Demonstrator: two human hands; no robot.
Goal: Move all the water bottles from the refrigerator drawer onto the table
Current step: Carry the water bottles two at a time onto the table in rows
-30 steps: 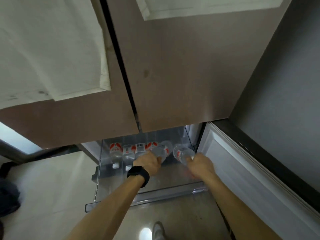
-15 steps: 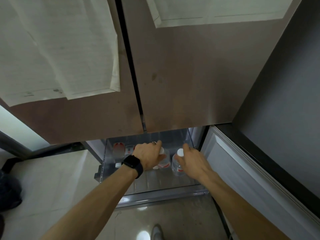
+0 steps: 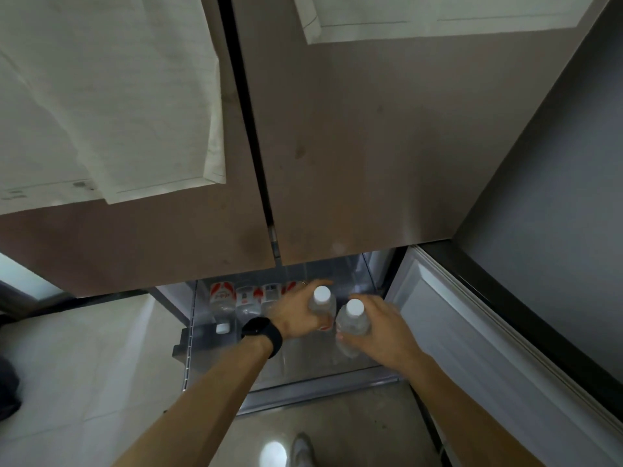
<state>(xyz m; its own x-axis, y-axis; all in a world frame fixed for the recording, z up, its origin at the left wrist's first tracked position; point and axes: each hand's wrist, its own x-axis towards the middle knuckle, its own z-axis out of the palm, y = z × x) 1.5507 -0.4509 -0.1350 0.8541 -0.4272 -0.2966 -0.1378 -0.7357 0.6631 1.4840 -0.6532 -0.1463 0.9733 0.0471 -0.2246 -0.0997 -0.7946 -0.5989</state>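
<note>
The refrigerator drawer (image 3: 303,392) stands pulled out below the closed upper doors. My left hand (image 3: 296,315), with a black watch on the wrist, grips a clear water bottle (image 3: 323,299) with a white cap, held upright above the drawer. My right hand (image 3: 381,328) grips a second white-capped bottle (image 3: 352,320) just to its right. Several more bottles with red and white labels (image 3: 222,298) lie side by side at the back left of the drawer, caps toward me.
The brown refrigerator doors (image 3: 354,146) hang overhead with white papers (image 3: 101,96) stuck on them. An open lower door panel (image 3: 488,348) stands at the right. Pale tiled floor (image 3: 84,365) spreads to the left, and a dark object (image 3: 8,389) lies at the far left edge. My shoe (image 3: 301,449) shows below.
Both hands have turned their bottles upright and lifted them toward me, away from the row at the back of the drawer.
</note>
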